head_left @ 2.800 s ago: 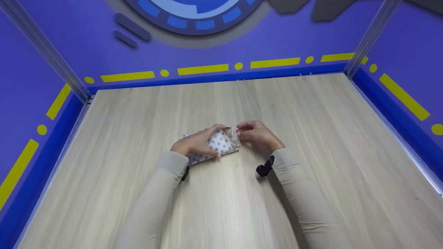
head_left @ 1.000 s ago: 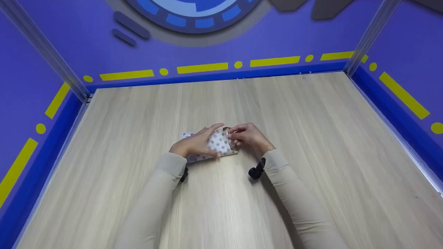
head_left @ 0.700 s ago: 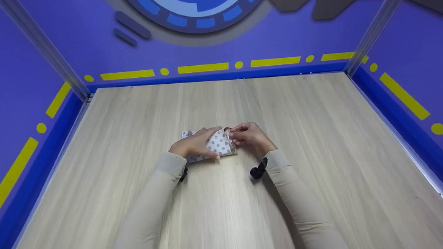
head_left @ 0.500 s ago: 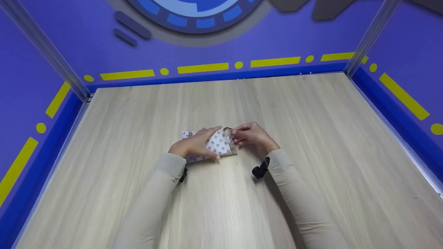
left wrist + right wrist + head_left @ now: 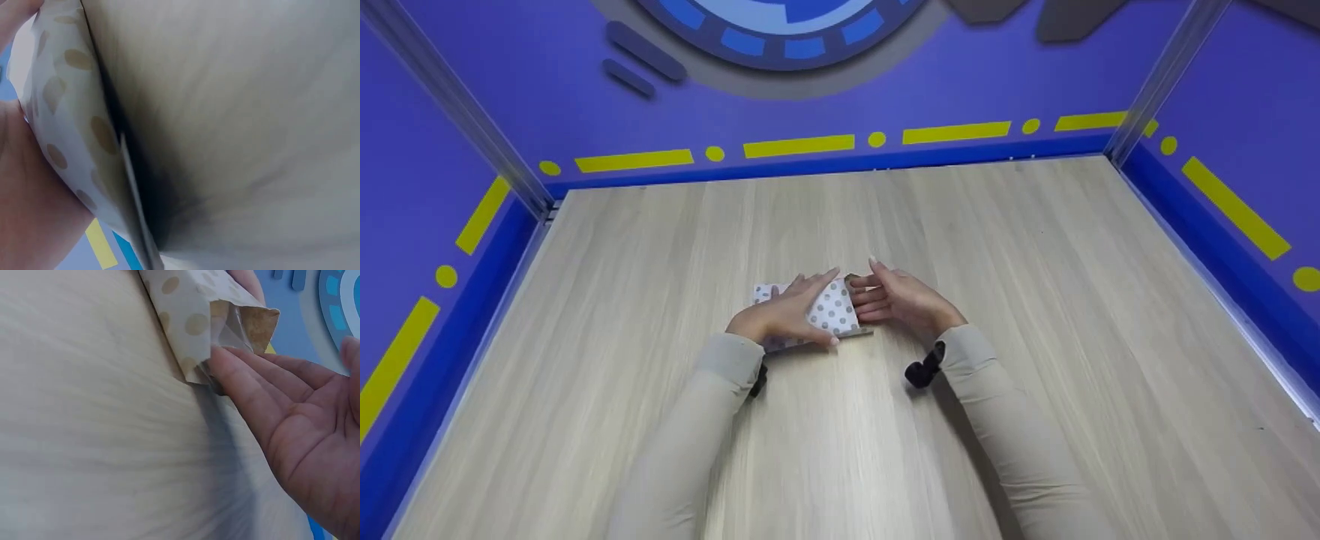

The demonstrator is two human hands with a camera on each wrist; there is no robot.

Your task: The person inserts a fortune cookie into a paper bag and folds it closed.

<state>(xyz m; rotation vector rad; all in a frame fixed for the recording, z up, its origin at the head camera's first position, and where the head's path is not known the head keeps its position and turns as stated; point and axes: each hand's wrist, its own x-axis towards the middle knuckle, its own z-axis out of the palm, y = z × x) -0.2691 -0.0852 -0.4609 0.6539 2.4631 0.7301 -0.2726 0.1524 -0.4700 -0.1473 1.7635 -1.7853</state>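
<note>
A white paper package [image 5: 832, 309] with grey-brown polka dots lies on the table, partly covered by my left hand [image 5: 782, 313]. That hand grips it from above, thumb along the near edge and fingers on the far side. In the right wrist view the package's right end gapes, showing brown inner paper [image 5: 261, 326] and clear plastic [image 5: 233, 332] inside. My right hand [image 5: 911, 300] has its fingers straight, tips at the opening against the plastic, with the thumb raised away. The left wrist view shows the dotted side [image 5: 67, 112] close up, under the left hand's edge.
A light wood-grain table [image 5: 1035, 262] extends on all sides of the hands. Blue-purple walls [image 5: 810, 112] with yellow dashes and dots stand at its back and both sides. Black wrist mounts [image 5: 924, 367] sit under the cuffs.
My right hand pinched the clear plastic at the package's right end; now its fingers are straightened into the opening, thumb lifted. Less plastic shows outside. The left hand keeps its hold.
</note>
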